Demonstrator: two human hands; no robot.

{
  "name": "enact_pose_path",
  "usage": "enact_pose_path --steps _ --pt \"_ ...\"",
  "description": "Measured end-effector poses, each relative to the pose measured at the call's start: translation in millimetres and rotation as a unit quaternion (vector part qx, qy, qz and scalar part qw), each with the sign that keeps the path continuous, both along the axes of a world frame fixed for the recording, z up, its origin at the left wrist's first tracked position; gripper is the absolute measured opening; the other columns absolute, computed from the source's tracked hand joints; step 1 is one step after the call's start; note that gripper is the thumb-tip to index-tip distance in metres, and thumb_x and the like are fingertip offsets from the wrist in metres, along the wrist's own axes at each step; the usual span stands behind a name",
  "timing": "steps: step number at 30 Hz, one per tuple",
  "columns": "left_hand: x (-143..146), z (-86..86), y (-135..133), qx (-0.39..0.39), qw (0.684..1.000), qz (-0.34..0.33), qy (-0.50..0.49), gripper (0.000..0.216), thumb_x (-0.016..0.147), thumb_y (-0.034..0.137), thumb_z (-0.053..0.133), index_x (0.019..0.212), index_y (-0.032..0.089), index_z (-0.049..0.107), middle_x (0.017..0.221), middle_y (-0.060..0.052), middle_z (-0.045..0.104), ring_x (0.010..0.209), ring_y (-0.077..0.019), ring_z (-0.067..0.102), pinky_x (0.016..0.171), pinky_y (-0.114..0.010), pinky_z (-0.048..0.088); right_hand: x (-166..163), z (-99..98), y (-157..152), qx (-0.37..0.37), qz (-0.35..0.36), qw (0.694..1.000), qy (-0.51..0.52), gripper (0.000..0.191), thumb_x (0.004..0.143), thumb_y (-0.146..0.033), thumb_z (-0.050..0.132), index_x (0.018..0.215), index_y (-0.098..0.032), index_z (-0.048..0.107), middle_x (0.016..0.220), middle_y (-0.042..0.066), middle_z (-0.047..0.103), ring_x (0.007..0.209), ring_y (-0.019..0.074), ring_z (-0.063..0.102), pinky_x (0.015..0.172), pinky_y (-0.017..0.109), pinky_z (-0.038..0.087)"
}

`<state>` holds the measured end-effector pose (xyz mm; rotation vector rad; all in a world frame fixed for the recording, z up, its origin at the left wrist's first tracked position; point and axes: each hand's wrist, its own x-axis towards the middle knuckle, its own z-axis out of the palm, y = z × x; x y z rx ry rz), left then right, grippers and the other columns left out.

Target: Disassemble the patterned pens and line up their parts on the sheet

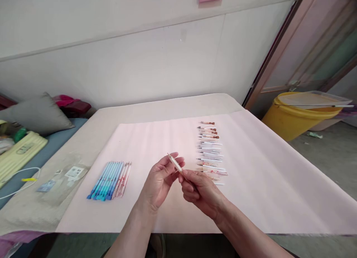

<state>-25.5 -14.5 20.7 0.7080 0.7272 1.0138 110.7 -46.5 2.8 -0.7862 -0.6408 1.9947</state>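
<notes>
Both hands meet over the front middle of the table, holding one pale pen (pixel 175 162) with its tip pointing up and to the left. My left hand (pixel 161 180) pinches the pen near its tip half, fingers curled round it. My right hand (pixel 202 189) is closed on the rear part, which is mostly hidden by the fingers. Right of the hands, a column of pens (pixel 209 152) lies with tips to the left; the far ones have brown ends. To the left lies a neat row of blue pens (pixel 106 180), with several pink-and-white pens (pixel 122 180) beside them.
A pale pink sheet (pixel 267 183) covers the table. Clear plastic packaging (pixel 65 181) lies at its left. Beyond are a grey pillow (pixel 39 115) and a yellow pack (pixel 22 157). A yellow bin (pixel 295 118) stands on the floor at right; a white wall (pixel 167 68) rises behind.
</notes>
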Motion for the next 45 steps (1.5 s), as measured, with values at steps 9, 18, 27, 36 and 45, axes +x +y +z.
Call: enact_pose_path --steps 9,18,27,36,45 --pt "6.8 -8.8 -4.9 0.015 0.983 0.147 0.106 0.017 0.068 0.024 0.071 0.071 0.015 0.057 0.067 0.001 0.058 0.067 -0.0105 0.057 0.072 -0.026 0.045 -8.2 -2.7 -5.4 0.294 -0.129 0.801 -0.506 0.029 0.086 -0.035 0.046 0.063 -0.018 0.046 0.053 -0.004 0.040 0.051 0.0082 0.031 0.051 0.024 0.021" --pt "1.7 -2.1 -5.0 0.005 0.988 0.111 0.105 0.036 0.067 0.023 0.071 0.100 0.015 0.060 0.072 -0.003 0.063 0.079 -0.0178 0.061 0.080 -0.034 0.046 -5.1 -3.1 -5.1 0.263 -0.099 0.823 -0.493 0.032 0.088 -0.037 0.041 0.062 -0.019 0.045 0.053 -0.005 0.042 0.052 0.0092 0.039 0.049 0.022 0.027" --pt "-2.1 -0.4 -2.0 0.033 0.993 0.102 0.055 0.047 0.067 0.015 0.069 0.111 0.019 0.053 0.099 -0.007 0.064 0.096 -0.0184 0.058 0.085 -0.032 0.042 1.2 0.9 -5.2 0.253 -0.096 0.818 -0.507 0.031 0.088 -0.036 0.041 0.062 -0.019 0.043 0.053 -0.005 0.041 0.052 0.0093 0.039 0.049 0.022 0.028" --pt "-4.9 0.3 -1.8 0.059 0.984 0.124 0.114 0.056 0.064 0.013 0.070 0.116 0.022 0.051 0.110 -0.008 0.059 0.088 -0.0161 0.058 0.079 -0.029 0.043 2.0 1.1 -6.8 0.263 -0.097 0.810 -0.515 0.031 0.088 -0.038 0.040 0.063 -0.020 0.045 0.054 -0.004 0.042 0.052 0.0097 0.041 0.049 0.022 0.030" --pt "-5.7 -1.7 -0.7 0.047 0.980 0.140 0.134 0.056 0.063 0.013 0.070 0.115 0.022 0.053 0.113 -0.009 0.058 0.078 -0.0123 0.056 0.070 -0.026 0.043 4.4 -0.3 -5.5 0.267 -0.096 0.809 -0.515 0.032 0.088 -0.038 0.040 0.062 -0.019 0.046 0.054 -0.004 0.040 0.053 0.0100 0.039 0.049 0.021 0.031"
